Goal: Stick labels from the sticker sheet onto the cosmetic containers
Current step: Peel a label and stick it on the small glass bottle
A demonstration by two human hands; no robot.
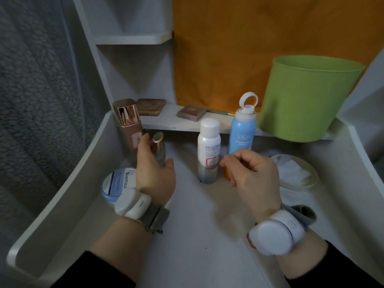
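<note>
I'm looking down on a white dressing table (197,235) with raised curved sides, a low shelf (224,126) along its far edge, an orange panel behind and a green bin (307,98) at the far right. The cosmetic containers stand in a loose row at the far side. From the left they are a rose-gold bottle (128,123), a small glass bottle (160,147) with a gold cap, a white spray bottle (208,150) and a blue sunscreen can (242,134) with its cap flipped up. A blue-lidded cream jar (115,185) sits nearer at the left. The rose-gold and white bottles each seem to carry a red-edged label. I can't find the sticker sheet anywhere in view. My left hand (154,171) reaches to the small glass bottle, fingers straight beside it and thumb spread wide, cupping rather than gripping. My right hand (253,173) hovers in front of the sunscreen can, well apart from the left, fingers curled and thumb tip meeting forefinger. I see no label in that pinch, though one would be tiny here. I judge the glass bottle light, smooth, slippery and breakable, and best held round its body below the cap. A peeled label would be limp and tacky, so it is best taken by one edge.
</note>
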